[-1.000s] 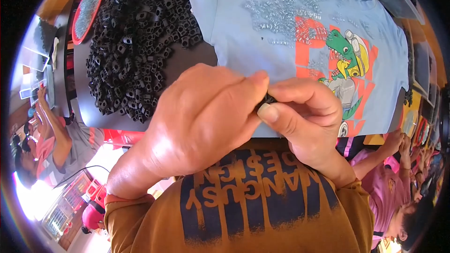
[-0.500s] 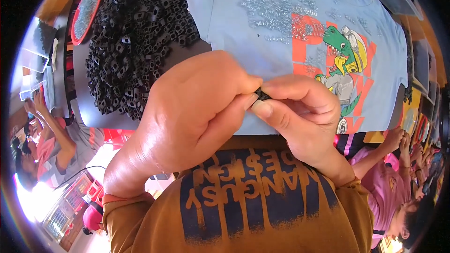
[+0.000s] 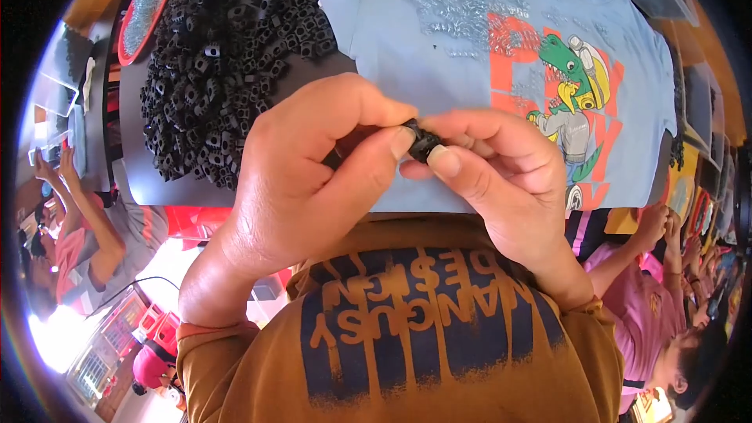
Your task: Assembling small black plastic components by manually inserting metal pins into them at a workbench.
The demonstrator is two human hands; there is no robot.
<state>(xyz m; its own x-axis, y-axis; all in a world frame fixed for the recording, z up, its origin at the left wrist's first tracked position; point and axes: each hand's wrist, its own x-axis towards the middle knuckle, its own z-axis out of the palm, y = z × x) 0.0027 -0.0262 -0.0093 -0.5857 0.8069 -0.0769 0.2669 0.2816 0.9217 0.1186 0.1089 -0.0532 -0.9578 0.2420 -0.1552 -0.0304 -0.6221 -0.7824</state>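
Near the centre of the frame, a small black part (image 3: 424, 143) is pinched between the fingertips of the left hand (image 3: 305, 176) and the right hand (image 3: 517, 180), thumbs angled inward, forearms (image 3: 213, 290) slanting up from lower left and lower right.

The left hand (image 3: 301, 176) and right hand (image 3: 513, 176) have shifted slightly up and left in the frame. Between their fingertips, near the centre, the small black plastic part (image 3: 422, 142), mostly covered a second ago, now shows plainly.
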